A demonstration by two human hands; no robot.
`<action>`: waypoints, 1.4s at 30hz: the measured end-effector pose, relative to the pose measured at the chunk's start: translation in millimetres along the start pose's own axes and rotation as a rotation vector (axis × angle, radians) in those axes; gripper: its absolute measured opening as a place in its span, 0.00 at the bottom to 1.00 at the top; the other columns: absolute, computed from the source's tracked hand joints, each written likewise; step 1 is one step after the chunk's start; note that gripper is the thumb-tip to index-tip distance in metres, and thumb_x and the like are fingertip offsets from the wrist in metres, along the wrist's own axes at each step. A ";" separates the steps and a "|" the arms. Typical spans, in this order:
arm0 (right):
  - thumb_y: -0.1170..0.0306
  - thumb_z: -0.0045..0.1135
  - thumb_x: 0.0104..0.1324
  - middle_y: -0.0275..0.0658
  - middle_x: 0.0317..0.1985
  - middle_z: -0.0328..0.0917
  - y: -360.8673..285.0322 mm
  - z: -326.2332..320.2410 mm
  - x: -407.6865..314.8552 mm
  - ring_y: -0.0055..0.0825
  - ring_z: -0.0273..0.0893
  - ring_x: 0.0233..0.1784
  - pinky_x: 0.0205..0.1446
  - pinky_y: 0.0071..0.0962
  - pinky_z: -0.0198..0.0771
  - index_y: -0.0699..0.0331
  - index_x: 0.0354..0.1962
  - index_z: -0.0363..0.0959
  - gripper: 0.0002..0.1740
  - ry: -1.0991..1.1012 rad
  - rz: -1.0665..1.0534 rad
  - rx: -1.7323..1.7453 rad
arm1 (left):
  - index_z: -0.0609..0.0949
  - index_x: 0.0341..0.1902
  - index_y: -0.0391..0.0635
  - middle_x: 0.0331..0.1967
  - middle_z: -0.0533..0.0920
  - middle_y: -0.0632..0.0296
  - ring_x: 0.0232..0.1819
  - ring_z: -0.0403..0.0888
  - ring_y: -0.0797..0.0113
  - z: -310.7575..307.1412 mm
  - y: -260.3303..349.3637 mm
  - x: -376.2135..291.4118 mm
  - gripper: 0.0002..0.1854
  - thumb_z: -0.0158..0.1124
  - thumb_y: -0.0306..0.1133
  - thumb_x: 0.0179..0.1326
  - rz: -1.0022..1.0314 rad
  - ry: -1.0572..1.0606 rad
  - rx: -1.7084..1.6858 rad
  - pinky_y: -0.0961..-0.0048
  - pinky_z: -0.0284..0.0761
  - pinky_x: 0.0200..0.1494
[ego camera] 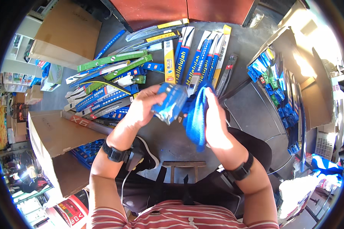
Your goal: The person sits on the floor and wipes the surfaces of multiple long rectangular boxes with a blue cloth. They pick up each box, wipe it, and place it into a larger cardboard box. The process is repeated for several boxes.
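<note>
In my left hand is the near end of a blue packet with a clear plastic wrap, somewhat blurred. My right hand holds a folded blue cloth upright, just right of the packet. Beyond both hands, long wiper blade packages in blue and white sleeves lie fanned out on the grey floor. Green sleeves and more blue ones are heaped to the left, and a grey sleeve lies on the right. The far end of the packet and my right fingertips are partly hidden or blurred.
An open cardboard box with blue packages stands at the left, a larger carton behind it. Another open box full of packages is at the right. A red cabinet stands at the far side, and a wooden stool is near my legs.
</note>
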State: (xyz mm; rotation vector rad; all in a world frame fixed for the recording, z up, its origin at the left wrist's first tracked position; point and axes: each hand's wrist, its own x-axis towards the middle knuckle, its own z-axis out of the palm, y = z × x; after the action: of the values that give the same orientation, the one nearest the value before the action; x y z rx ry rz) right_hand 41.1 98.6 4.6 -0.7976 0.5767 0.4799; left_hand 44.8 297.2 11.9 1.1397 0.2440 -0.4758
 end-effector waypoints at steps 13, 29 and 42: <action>0.63 0.64 0.56 0.37 0.42 0.75 26.6 19.4 -18.0 0.25 0.76 0.42 0.44 0.27 0.74 0.58 0.57 0.59 0.33 -0.722 0.207 -0.021 | 0.74 0.25 0.38 0.24 0.69 0.54 0.32 0.72 0.55 60.5 27.0 -153.9 0.08 0.62 0.27 0.42 0.593 -0.439 1.462 0.63 0.71 0.33; 0.81 0.59 0.54 0.39 0.45 0.71 55.3 27.7 -50.3 0.28 0.72 0.44 0.47 0.30 0.71 0.58 0.64 0.50 0.41 -0.453 -0.169 -0.262 | 0.32 0.67 0.28 0.32 0.77 0.36 0.34 0.81 0.47 70.6 -38.9 -156.1 0.49 0.52 0.26 0.50 -0.051 0.141 1.150 0.63 0.77 0.36; 0.79 0.65 0.48 0.42 0.50 0.67 52.9 34.8 -69.1 0.33 0.69 0.52 0.54 0.33 0.69 0.59 0.65 0.47 0.49 -0.458 -0.303 -0.312 | 0.41 0.71 0.44 0.41 0.74 0.34 0.42 0.76 0.41 75.1 -40.8 -152.0 0.53 0.63 0.34 0.45 0.042 0.326 0.923 0.56 0.72 0.45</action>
State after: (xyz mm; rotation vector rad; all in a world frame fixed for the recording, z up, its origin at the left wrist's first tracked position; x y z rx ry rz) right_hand -31.8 145.1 40.8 -1.0133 -0.0490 0.4579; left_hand -111.8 251.3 73.4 2.1276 0.2898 -0.3619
